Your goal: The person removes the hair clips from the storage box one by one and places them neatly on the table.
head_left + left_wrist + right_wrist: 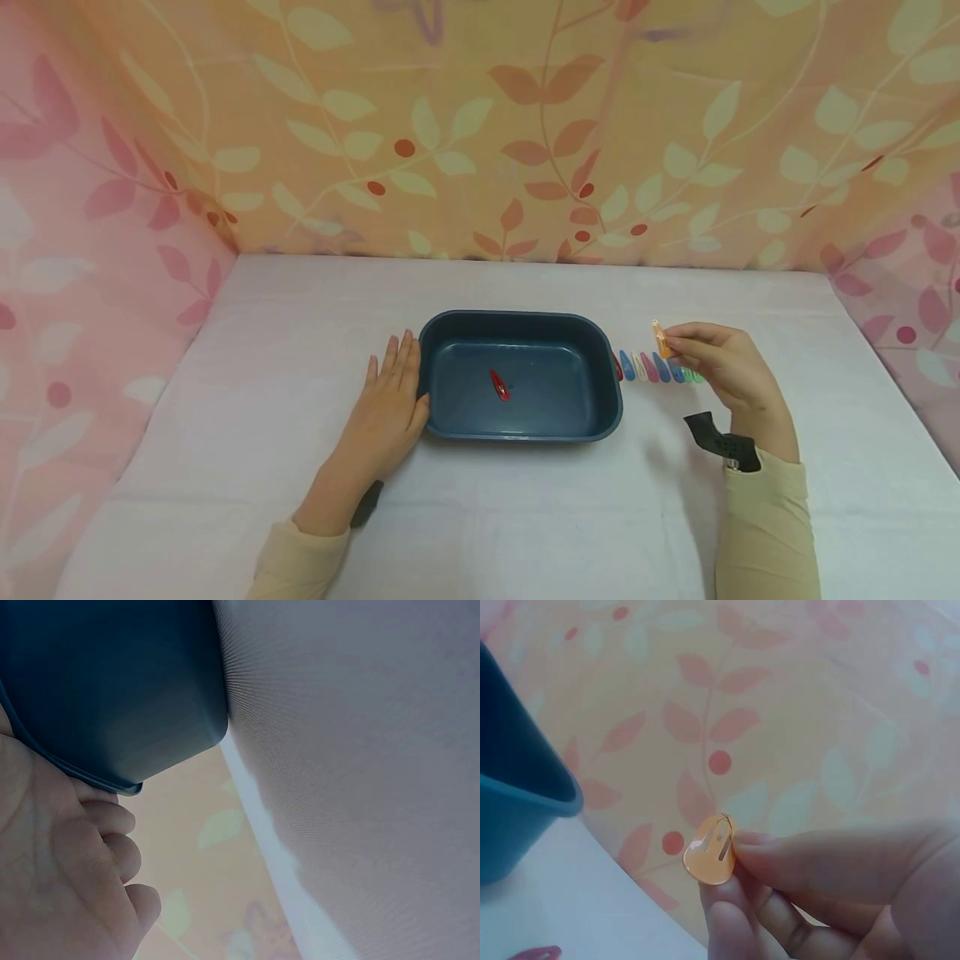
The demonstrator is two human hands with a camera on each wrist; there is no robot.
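An orange snap hair clip (661, 340) is pinched between the thumb and fingers of my right hand (723, 362), raised above the table to the right of the basin. The right wrist view shows the orange clip (711, 851) close up at the fingertips. My left hand (390, 404) rests with straight fingers against the left rim of a dark blue basin (517, 435). Inside the basin lies a red hair clip (499, 385). Beneath and left of my right hand, several hair clips (649, 367) in blue, cream, pink, red and green form a row on the table.
White cloth covers the table (525, 525). Behind it hangs a yellow leaf-patterned curtain (465, 150), with pink patterned cloth (82, 275) at both sides. The row of clips begins right at the basin's right wall.
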